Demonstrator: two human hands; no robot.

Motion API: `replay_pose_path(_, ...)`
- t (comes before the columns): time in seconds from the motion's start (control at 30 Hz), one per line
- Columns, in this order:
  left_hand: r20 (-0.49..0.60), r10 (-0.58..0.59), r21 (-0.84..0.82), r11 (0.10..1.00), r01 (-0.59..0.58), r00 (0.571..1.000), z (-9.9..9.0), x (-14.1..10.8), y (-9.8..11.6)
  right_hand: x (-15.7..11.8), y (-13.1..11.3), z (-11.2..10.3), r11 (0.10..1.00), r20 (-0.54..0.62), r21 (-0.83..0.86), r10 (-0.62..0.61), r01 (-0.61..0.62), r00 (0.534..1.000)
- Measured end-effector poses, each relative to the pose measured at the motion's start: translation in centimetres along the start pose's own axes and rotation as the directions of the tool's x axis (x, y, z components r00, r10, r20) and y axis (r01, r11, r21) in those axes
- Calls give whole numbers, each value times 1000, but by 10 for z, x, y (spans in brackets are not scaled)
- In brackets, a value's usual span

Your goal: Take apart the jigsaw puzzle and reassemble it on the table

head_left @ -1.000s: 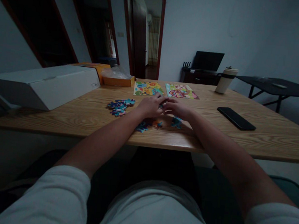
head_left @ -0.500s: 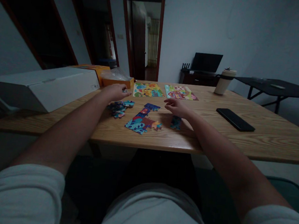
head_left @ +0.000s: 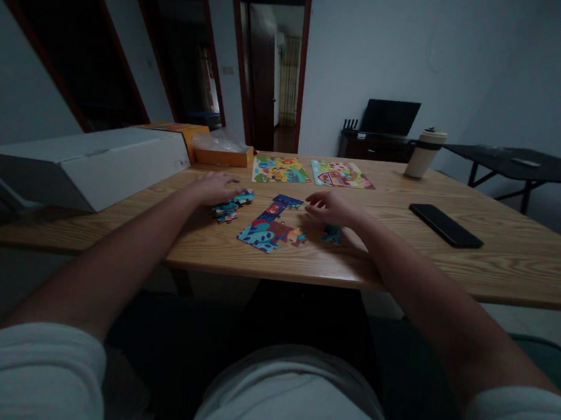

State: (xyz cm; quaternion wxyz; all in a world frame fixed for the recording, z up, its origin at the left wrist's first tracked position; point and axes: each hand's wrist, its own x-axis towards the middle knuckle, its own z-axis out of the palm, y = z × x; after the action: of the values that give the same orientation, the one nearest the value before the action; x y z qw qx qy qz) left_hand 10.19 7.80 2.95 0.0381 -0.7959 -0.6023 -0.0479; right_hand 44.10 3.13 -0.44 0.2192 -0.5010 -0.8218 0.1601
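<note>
My left hand (head_left: 214,188) lies over the near side of a pile of loose jigsaw puzzle pieces (head_left: 228,210), fingers stretched out with nothing visible in them. A partly joined jigsaw puzzle (head_left: 263,229), dark blue with red and brown parts, rests in front of me between both hands. Just right of its top end is my right hand (head_left: 333,209), its fingers loosely bent and apart, with no piece seen between them. Under that wrist, a few blue puzzle pieces (head_left: 331,234) lie on the wood, partly hidden by the hand.
Two colourful picture sheets (head_left: 280,170) (head_left: 343,174) lie farther back on the wooden table (head_left: 380,264). A white box (head_left: 85,159) and an orange box (head_left: 223,156) with clear plastic stand left. On the right are a black phone (head_left: 444,225) and a cream tumbler (head_left: 424,155).
My left hand has come down and nearer onto the pile, and the small piece at its fingertips no longer shows. My right hand's fingers have bent in slightly; the view has shifted a little.
</note>
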Motion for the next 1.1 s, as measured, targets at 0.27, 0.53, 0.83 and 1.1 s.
replay_pose_path(0.27, 227, 435, -58, 899, -434, 871, 11, -92, 65, -45, -70, 45, 902, 246, -167, -353, 399, 903)
replay_pose_path(0.53, -23, 560, 96, 826, -556, 828, 29, -154, 81, -94, -68, 55, 803, 117, -210, -546, 558, 829)
replay_pose_path(0.83, -62, 645, 158, 760, -631, 762, 22, -159, 93, -103, -67, 49, 774, 43, -191, -607, 603, 793)
replay_pose_path(1.1, -78, 587, 127, 807, -576, 806, 12, -124, 97, -71, -56, 32, 811, 95, -318, -488, 491, 867)
